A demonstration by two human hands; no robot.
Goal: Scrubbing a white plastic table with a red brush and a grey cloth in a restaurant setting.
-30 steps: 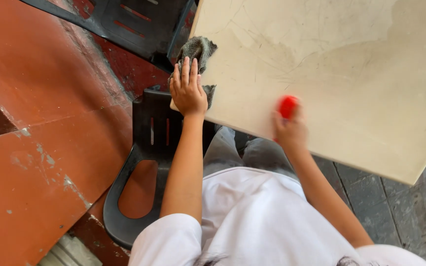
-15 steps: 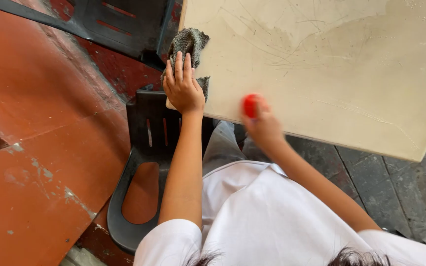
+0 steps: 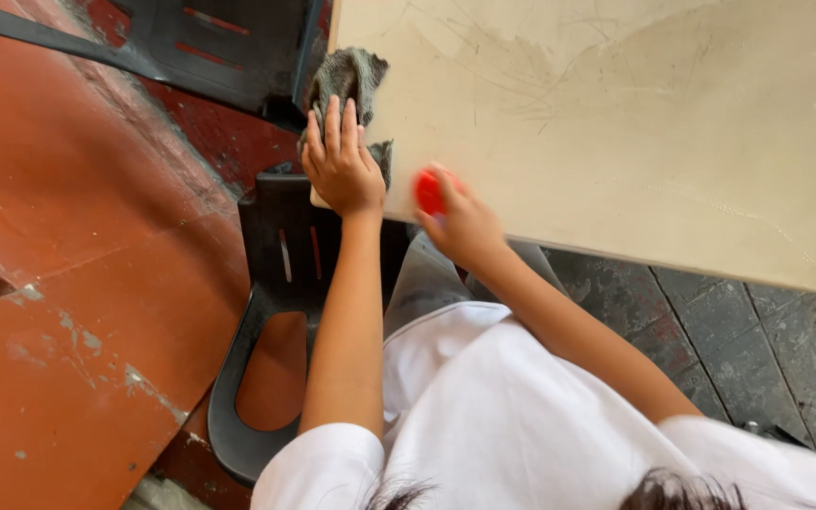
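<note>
My left hand (image 3: 340,162) lies flat on a crumpled grey cloth (image 3: 349,76), pressing it onto the near left corner of a scratched cream table (image 3: 616,104). Fingers are stretched out over the cloth. My right hand (image 3: 460,227) grips a small red object (image 3: 428,192) at the table's near edge, close beside the left hand. The right hand is motion-blurred. What the red object is cannot be made out.
A black plastic chair (image 3: 280,274) stands under the table corner beneath my left arm. Another black chair (image 3: 210,47) is at the top left. Red painted floor (image 3: 77,264) spreads to the left, grey stone tiles (image 3: 710,321) to the right.
My right hand with the red object has slid leftward along the table's near edge, toward the left hand. The left hand has stayed on the cloth at the corner.
</note>
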